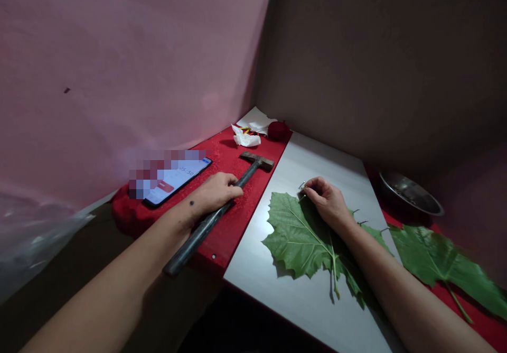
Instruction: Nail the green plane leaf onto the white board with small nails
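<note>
My left hand (219, 192) is wrapped round the dark handle of a hammer (202, 237), whose rusty head points away over the red cloth. A large green lobed leaf (299, 239) lies on the white board (253, 268). Over the leaf's far edge, the thumb and fingertips of my right hand (327, 202) pinch a small nail (302, 185). A second bit of metal shows just below those fingertips. Several nails (362, 222) stick up by another leaf (376, 237) behind my right wrist, which partly hides it.
A phone (178, 181) lies left of the hammer on red cloth (222, 149). Crumpled white paper (247, 137) and a dark red round thing (278, 130) sit in the far corner. At right are a metal bowl (412, 192) and a further leaf (431, 258). Walls rise behind.
</note>
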Motion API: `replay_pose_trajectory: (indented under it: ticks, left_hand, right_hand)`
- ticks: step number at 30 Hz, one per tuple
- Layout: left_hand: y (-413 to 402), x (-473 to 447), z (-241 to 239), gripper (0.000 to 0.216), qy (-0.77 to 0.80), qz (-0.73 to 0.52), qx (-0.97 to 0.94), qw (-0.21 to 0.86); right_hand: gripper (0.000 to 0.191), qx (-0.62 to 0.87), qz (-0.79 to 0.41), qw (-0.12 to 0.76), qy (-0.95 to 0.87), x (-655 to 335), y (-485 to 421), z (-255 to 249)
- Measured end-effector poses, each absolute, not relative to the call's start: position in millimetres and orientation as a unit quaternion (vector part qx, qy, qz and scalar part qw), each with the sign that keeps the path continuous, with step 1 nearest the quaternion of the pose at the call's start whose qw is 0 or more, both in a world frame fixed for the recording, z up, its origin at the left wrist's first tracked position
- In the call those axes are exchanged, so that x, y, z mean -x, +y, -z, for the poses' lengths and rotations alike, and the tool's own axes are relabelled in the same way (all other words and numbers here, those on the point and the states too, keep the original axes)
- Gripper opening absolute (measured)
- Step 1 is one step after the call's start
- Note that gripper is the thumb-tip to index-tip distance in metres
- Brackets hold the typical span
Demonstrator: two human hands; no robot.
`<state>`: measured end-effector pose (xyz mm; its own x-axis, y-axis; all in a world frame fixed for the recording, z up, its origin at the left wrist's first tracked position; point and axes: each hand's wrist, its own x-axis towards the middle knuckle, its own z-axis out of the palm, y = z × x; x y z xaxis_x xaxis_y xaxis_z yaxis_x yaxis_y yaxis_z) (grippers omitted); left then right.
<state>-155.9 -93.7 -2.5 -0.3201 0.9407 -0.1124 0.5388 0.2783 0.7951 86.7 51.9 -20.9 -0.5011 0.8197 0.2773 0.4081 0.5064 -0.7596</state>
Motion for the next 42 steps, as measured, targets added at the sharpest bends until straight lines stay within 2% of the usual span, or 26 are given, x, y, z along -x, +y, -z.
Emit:
replay_pose_trajectory:
  ticks: [7, 21, 28, 42]
  left_hand:
    - [-94.1, 155.9, 3.4, 0.014, 0.741, -0.336, -0.496, 0.304]
    - [-93.2, 156.3, 3.8, 0.013, 0.743, -0.336, -0.502, 0.288]
    - [-93.0, 155.7, 3.3, 0.013, 0.744, -0.334, -0.502, 0.287]
    - [-92.0, 157.3, 4.2, 0.014, 0.748, -0.311, -0.523, 0.264]
  right_hand:
    - [0.012, 0.375, -0.361, 0.337, -0.784, -86.0, 49.6, 18.1]
    - [0.011, 0.386, -0.274, 0.346, -0.81, -88.2, 52.9, 23.1]
    - [0.011, 0.392, -0.233, 0.321, -0.83, -86.8, 47.2, 16.9]
    - [0.013, 0.395, -0.225, 0.296, -0.84, -86.9, 48.9, 18.4]
